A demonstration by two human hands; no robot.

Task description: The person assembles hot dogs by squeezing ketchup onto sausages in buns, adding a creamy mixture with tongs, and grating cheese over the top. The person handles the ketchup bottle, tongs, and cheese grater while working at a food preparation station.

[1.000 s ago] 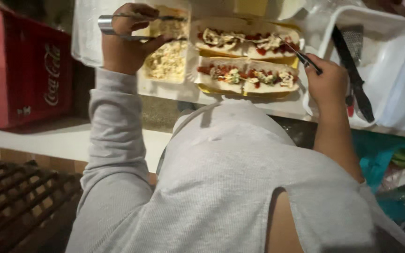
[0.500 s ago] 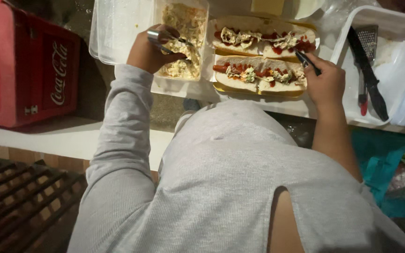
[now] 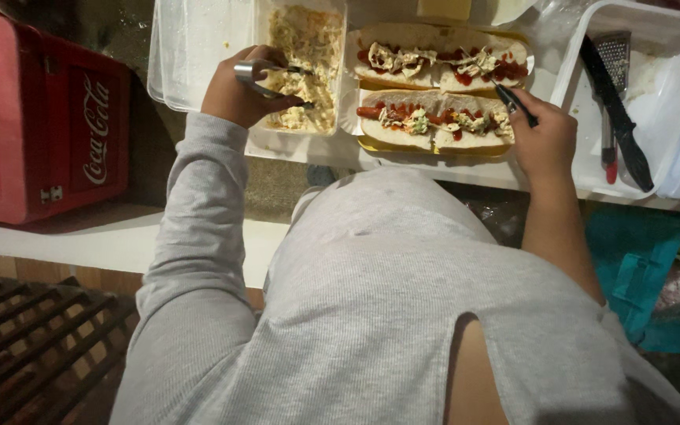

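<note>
tongs [image 3: 265, 75] clenched in left hand [image 3: 238, 90], tips in the shredded filling of a clear container [image 3: 308, 71] — just left of two dressed hot dogs [image 3: 434, 122]. right hand [image 3: 545, 142] gripping a dark utensil [image 3: 513, 101], tip at the nearer bun's right end.

Salad tub [image 3: 308, 71] left of sandwiches [image 3: 434, 130]; knife tray [image 3: 655, 118] right.

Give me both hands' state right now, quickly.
Left hand: closed on metal tongs over the slaw container.
Right hand: closed on a dark utensil at the near sandwich.
</note>
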